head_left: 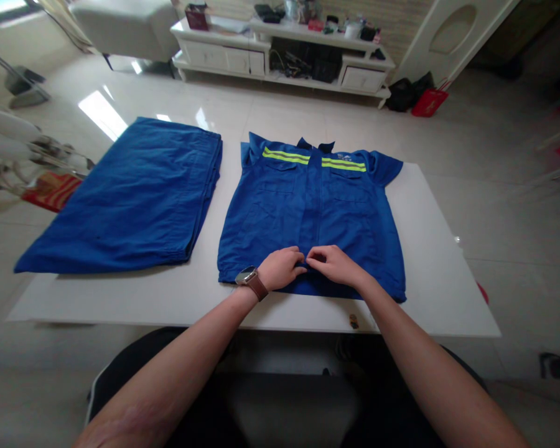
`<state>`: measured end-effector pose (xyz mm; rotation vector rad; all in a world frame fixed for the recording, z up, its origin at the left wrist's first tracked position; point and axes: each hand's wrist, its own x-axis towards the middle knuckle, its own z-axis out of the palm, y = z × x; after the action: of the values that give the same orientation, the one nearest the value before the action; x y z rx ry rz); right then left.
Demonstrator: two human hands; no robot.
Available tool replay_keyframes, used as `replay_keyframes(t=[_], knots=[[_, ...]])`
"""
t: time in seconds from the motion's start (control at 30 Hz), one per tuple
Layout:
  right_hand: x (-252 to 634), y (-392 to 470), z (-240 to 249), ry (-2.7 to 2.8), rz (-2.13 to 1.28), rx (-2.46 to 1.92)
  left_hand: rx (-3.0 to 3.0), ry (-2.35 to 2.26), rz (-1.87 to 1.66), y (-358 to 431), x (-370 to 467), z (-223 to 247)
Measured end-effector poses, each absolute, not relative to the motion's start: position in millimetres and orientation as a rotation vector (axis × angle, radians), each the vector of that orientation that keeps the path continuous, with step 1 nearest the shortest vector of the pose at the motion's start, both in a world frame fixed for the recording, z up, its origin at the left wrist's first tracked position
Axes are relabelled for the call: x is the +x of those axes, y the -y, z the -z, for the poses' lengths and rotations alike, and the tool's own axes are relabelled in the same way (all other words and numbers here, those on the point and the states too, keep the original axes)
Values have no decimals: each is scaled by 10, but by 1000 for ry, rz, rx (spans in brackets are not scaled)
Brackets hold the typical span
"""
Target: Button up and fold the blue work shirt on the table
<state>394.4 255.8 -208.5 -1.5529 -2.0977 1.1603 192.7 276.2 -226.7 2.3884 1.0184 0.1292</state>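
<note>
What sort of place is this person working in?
Probably a living room in a home: there is a long, low white cabinet, what looks like a pale padded seat, and a glossy tiled floor.

And here you are, both arms reaching forward, your left forearm [182, 367] and right forearm [415, 348] bare and slanting inward. Your left hand [280, 270] points right, fingers bent, thumb held just below them! Your right hand [336, 264] meets it from the other side, thumb and index finger curved into a loop, fingertips right beside the left's. Exactly how tight each grip is, you can't tell.
</note>
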Motion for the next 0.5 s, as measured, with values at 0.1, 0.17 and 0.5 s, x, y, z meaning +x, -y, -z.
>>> replay_keyframes(t=[0.1,0.17,0.5], knots=[[3938,-2555,2076,2101,-1164,-1552,2375,-1007,-143,-2759,1923,2270],[3932,-2554,2070,2108,-1161,-1558,2369,-998,-141,-2763,1925,2263],[4049,-2577,2247,2220,-665,-1705,2280,-943,182,-2560,1987,2282]])
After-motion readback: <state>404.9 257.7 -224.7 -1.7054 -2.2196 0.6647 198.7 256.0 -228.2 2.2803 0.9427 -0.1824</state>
